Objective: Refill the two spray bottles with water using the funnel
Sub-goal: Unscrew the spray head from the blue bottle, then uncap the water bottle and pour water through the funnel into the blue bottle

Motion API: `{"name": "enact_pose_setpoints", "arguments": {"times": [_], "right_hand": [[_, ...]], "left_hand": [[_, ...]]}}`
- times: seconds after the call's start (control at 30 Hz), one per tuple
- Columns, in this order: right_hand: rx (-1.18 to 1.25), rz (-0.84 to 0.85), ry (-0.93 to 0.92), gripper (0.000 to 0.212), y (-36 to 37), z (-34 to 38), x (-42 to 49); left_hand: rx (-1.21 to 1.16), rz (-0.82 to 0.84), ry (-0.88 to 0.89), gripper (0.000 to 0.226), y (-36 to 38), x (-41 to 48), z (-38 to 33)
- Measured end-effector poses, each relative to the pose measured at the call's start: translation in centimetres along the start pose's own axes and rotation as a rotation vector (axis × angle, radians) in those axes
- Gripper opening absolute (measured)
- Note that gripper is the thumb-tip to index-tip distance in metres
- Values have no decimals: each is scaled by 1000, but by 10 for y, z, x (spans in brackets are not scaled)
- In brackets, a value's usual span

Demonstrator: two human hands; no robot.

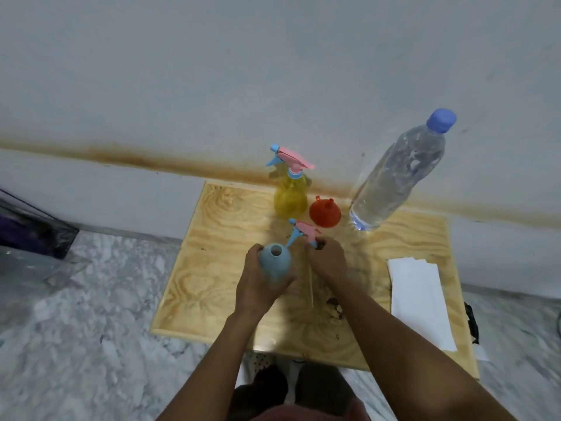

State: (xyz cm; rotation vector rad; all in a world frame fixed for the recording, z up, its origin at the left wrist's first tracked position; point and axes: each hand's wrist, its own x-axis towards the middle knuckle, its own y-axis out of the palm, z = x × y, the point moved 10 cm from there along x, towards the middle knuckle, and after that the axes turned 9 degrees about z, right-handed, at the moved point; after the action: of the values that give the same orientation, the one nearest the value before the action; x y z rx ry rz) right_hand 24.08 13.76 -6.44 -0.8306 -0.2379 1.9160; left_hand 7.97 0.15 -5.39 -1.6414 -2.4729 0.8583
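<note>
We are gripping the blue spray bottle in our left hand, fingers curling round its smooth, matte, pear-shaped body, its round neck standing open and uncapped. Our right hand is pinching the collar of the trigger head, a glossy pink and blue plastic piece lifted clear of the neck at about two o'clock from it, with its thin pale dip tube trailing down toward six o'clock beside the bottle. Both are hovering over the plywood table, whose swirling grain is showing pale yellow. At twelve o'clock from our hands the yellow spray bottle, translucent and bulbous, is standing with its own trigger still on. The red funnel, a plastic cone, is resting mouth down at one o'clock, just beside it. At two o'clock the clear water bottle with a blue cap is standing, and folded white paper is lying at four o'clock.
</note>
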Motion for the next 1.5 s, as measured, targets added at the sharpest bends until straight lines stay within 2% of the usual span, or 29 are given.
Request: {"name": "enact_pose_setpoints", "arguments": {"times": [0.07, 0.23, 0.33, 0.47, 0.6, 0.73, 0.93, 1.17, 1.37, 1.5], "right_hand": [[17, 0, 24, 24, 5, -8, 6], [20, -37, 17, 20, 15, -17, 12], [31, -43, 7, 13, 18, -18, 11], [46, -62, 24, 25, 13, -26, 11], [-10, -148, 23, 38, -12, -20, 17], [-41, -223, -52, 43, -37, -3, 39], [54, -185, -28, 50, -43, 15, 68], [56, -227, -98, 26, -48, 29, 80], [35, -307, -160, 21, -61, 34, 65], [-38, -342, -190, 27, -76, 46, 35]], "left_hand": [[-16, 7, 16, 88, -4, -3, -3], [16, -43, 134, 56, -25, -7, -23], [14, -13, 165, 53, -27, -3, -24], [2, 35, 170, 45, -27, 4, -22], [3, 86, 129, 40, -24, 9, -18], [11, 103, 97, 38, -23, 14, -14], [14, 112, 70, 39, -22, 14, -13], [12, 107, 61, 39, -23, 11, -14], [47, 112, 68, 40, -22, 9, -16], [63, 114, 68, 46, -22, 6, -22]]}}
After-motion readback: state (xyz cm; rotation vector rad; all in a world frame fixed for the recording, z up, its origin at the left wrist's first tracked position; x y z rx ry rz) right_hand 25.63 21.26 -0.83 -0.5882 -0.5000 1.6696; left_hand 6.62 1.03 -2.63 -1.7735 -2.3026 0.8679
